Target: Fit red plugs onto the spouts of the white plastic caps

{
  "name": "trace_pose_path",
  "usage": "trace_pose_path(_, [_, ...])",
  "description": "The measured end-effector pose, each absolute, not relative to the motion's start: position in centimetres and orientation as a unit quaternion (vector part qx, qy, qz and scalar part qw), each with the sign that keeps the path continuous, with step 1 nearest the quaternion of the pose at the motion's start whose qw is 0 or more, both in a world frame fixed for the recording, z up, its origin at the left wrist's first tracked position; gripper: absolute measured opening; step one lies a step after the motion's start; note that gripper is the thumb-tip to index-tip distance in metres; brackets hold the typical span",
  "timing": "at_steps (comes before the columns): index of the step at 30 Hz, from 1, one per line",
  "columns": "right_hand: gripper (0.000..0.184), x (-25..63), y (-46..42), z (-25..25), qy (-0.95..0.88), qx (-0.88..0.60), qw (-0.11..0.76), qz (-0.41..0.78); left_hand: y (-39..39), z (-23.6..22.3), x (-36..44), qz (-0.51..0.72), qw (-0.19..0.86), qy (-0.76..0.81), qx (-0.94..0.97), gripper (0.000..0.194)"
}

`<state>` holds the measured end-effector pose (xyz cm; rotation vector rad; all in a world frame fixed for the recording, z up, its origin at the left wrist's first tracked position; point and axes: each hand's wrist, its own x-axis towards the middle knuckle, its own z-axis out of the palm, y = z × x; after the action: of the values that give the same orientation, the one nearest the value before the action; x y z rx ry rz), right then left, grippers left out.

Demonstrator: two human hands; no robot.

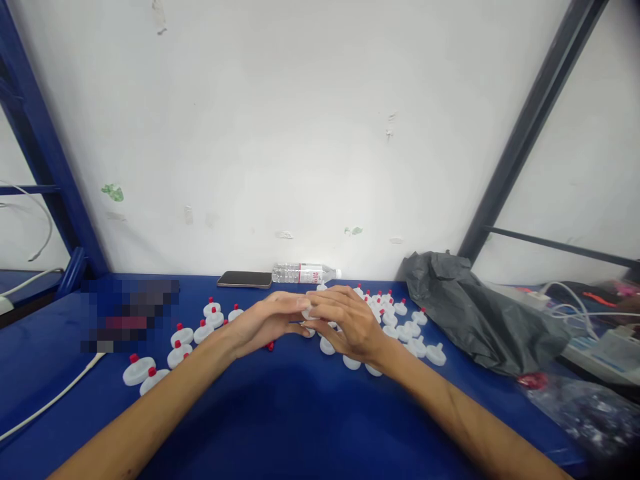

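Observation:
My left hand (265,321) and my right hand (345,321) meet over the middle of the blue table (300,413). Their fingertips pinch a small white disc-shaped plastic part (306,312) between them. To the left lie white discs with red caps (177,343), several of them. Several more white discs (400,327) lie under and to the right of my right hand. One small red cap (271,347) rests below my left palm.
A phone (245,279) and a water bottle lying on its side (306,273) sit by the white wall. A crumpled grey plastic bag (475,313) is at the right, a clear bag (585,407) beyond it. A white cable (55,397) runs at the left.

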<state>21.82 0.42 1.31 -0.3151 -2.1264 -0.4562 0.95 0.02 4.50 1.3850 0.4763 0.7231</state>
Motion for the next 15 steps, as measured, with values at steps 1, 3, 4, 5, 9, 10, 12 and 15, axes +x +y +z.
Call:
trace_pose_path(1, [0.036,21.75,0.36,1.28,-0.861,-0.128,0.453,-0.193,-0.09,4.29,1.25,0.333,0.690,0.210,0.608,0.024])
trace_pose_path(3, [0.031,21.71,0.31,1.27,-0.859,-0.136,0.447,-0.208,-0.18,3.94,1.74,0.357,0.679,0.221,0.602,0.023])
trace_pose_path(4, [0.029,21.72,0.33,1.27,-0.859,-0.142,0.443,-0.213,-0.15,3.80,1.91,0.364,0.667,0.230,0.608,0.024])
trace_pose_path(5, [0.026,21.73,0.36,1.29,-0.860,-0.145,0.439,-0.217,-0.09,3.69,2.01,0.369,0.653,0.240,0.616,0.024])
trace_pose_path(9, [0.020,21.65,0.50,1.39,-0.862,-0.132,0.440,-0.215,0.29,3.40,1.97,0.393,0.607,0.269,0.636,0.029])
trace_pose_path(10, [0.019,21.61,0.50,1.43,-0.864,-0.130,0.440,-0.210,0.36,3.35,1.91,0.395,0.604,0.269,0.637,0.030])
trace_pose_path(12, [0.018,21.57,0.46,1.52,-0.871,-0.137,0.430,-0.196,0.43,3.33,1.79,0.391,0.609,0.265,0.638,0.032])
trace_pose_path(15, [0.027,21.71,0.49,1.65,-0.883,-0.153,0.403,-0.187,0.49,3.47,1.69,0.372,0.609,0.263,0.649,0.036])
